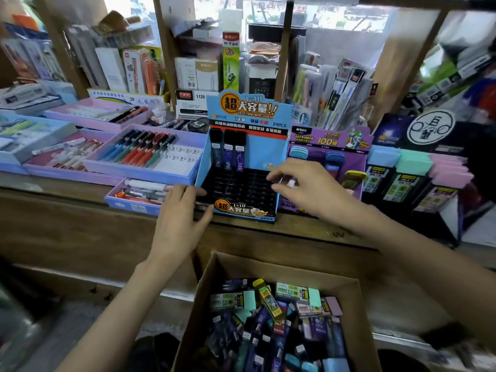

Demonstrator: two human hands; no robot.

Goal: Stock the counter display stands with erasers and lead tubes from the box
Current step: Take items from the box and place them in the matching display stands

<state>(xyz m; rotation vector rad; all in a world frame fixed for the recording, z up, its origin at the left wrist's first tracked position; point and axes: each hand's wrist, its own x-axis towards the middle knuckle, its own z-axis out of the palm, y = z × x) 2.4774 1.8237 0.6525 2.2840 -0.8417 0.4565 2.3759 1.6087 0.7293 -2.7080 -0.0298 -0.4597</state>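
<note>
Fingers at the blue cardboard stand (268,154)
Left fingers (185,196) lie flat on its corner; right fingers (279,174) curl, grasp I cannot tell.

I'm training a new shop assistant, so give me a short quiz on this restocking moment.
1. True or false: the blue stand is full.
2. How many lead tubes stand in its back row?
3. Fill in: the left hand rests on the stand's front ___ corner.
Key: 1 false; 2 three; 3 left.
</note>
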